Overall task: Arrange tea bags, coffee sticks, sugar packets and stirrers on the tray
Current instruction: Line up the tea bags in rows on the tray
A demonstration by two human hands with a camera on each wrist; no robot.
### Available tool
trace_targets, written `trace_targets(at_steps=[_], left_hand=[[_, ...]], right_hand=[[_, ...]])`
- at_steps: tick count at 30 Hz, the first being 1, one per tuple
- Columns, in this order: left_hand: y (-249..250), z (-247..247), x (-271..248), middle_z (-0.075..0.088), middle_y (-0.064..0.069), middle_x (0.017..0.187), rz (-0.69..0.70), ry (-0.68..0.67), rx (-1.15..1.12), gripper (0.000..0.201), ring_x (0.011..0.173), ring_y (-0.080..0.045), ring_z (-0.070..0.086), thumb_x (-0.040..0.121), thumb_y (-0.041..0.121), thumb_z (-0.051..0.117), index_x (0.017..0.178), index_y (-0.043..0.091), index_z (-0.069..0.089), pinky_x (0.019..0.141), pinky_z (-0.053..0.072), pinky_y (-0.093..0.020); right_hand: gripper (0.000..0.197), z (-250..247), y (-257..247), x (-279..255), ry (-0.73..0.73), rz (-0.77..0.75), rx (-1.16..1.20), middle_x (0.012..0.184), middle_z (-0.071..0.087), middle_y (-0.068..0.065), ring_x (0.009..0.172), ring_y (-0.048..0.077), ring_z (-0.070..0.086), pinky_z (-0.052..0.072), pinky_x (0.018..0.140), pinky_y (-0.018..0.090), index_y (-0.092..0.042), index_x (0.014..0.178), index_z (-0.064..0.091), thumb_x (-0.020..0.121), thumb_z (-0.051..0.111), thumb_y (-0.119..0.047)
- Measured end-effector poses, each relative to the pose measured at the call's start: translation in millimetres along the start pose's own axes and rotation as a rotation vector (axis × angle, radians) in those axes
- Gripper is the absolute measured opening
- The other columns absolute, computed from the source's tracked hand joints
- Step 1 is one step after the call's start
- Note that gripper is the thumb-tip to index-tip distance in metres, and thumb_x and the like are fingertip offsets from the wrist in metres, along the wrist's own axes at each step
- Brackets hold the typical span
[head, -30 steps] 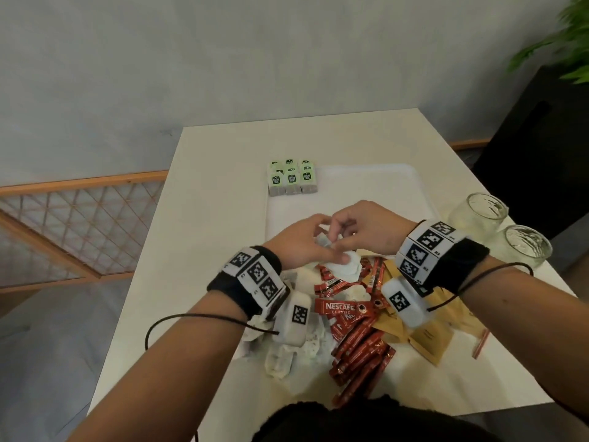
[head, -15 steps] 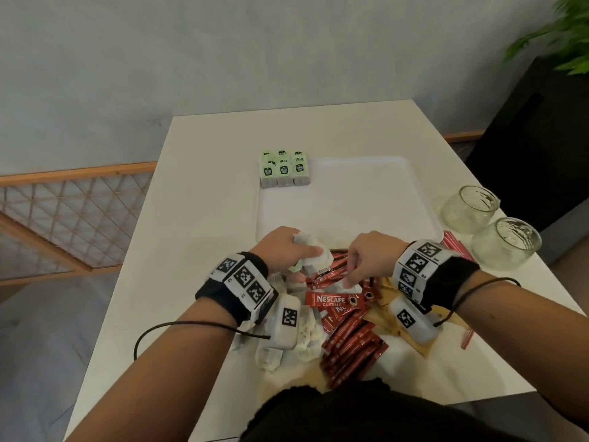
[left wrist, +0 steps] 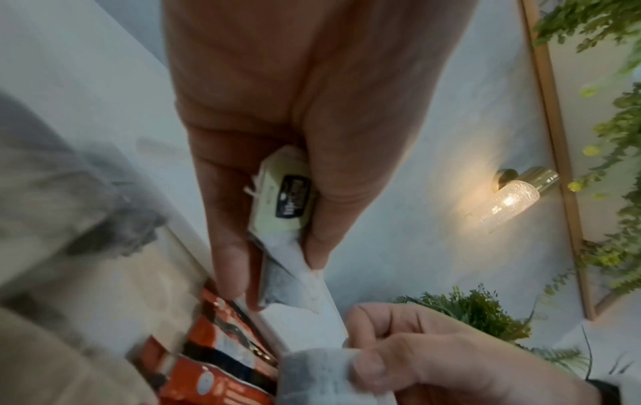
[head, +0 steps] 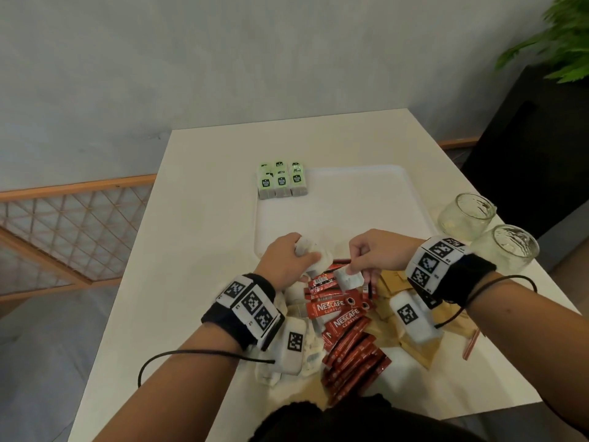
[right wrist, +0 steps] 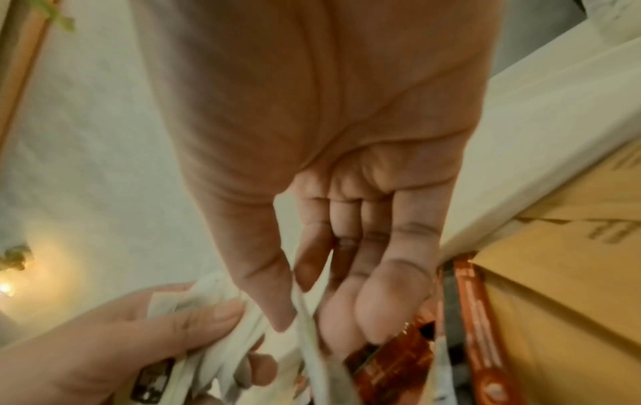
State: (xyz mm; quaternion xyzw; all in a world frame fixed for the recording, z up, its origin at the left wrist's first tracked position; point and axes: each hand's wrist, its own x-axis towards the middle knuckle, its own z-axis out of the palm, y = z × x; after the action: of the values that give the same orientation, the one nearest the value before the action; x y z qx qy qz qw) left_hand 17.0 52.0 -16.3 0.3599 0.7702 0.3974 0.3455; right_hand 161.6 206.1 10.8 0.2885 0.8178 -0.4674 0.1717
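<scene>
While hands sort beside the tray (head: 344,199):
Left hand (head: 287,260): grasping gathered tea bags (left wrist: 282,202), drawn back from tray to pile.
Right hand (head: 376,253): pinching another tea bag (head: 349,277) above coffee sticks (head: 338,309).
Meaning: collecting continues; tray's far-left corner holds one tea-bag block (head: 282,181).

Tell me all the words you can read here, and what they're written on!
"NESCAFE CLASSIC": on two red coffee sticks in the pile.
Green tea bag tags on the tray: too small.
Tag of the tea bag in the left hand: blurred.
Brown sugar packets: print blurred.
</scene>
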Motion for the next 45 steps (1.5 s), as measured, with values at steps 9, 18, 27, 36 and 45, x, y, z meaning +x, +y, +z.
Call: trace_targets(at_steps=[9,18,27,36,45], left_hand=[[13,24,-2,0.065,0.000,0.081,0.118,0.206,0.209,0.013,0.076,-0.017,0.058,0.089,0.025,0.062,0.089,0.012,0.061,0.061,0.039,-0.021],[19,29,-5,0.070,0.007,0.093,0.172,0.226,0.047,0.029,0.082,-0.007,0.063,0.087,0.033,0.070,0.113,0.021,0.067,0.067,0.043,-0.013],[13,13,8,0.068,-0.013,0.066,-0.014,0.212,-0.310,0.022,0.061,-0.019,0.058,0.082,0.023,0.071,0.072,0.004,0.065,0.062,0.043,-0.031],[11,-21,35,0.072,-0.023,0.088,-0.171,0.195,-0.610,0.020,0.074,-0.029,0.066,0.087,0.013,0.070,0.096,-0.003,0.066,0.085,0.056,-0.050],[-17,-74,80,0.073,-0.016,0.085,-0.296,0.341,-0.760,0.011,0.078,-0.031,0.072,0.089,0.014,0.067,0.099,0.014,0.065,0.072,0.061,-0.043]], right_hand=[[0.011,5,-18,10,0.151,0.027,0.350,0.050,0.060,0.010,0.039,0.018,0.057,0.047,0.040,0.024,-0.002,0.102,0.053,0.092,0.054,0.002],[0.012,5,-22,20,0.308,-0.040,0.564,0.060,0.066,0.018,0.052,0.031,0.064,0.060,0.060,0.039,-0.003,0.106,0.051,0.094,0.053,-0.003],[0.020,0,-19,27,0.322,-0.138,0.480,0.068,0.056,0.006,0.046,0.014,0.044,0.043,0.047,0.026,-0.003,0.102,0.063,0.094,0.062,-0.020],[0.006,-9,-26,66,0.290,-0.134,0.686,0.060,0.052,0.009,0.048,0.017,0.051,0.051,0.055,0.028,-0.002,0.090,0.055,0.093,0.060,-0.005],[0.007,-20,-36,140,0.330,-0.083,0.324,0.065,0.068,0.011,0.058,0.019,0.065,0.059,0.065,0.033,-0.004,0.092,0.064,0.088,0.068,-0.007]])
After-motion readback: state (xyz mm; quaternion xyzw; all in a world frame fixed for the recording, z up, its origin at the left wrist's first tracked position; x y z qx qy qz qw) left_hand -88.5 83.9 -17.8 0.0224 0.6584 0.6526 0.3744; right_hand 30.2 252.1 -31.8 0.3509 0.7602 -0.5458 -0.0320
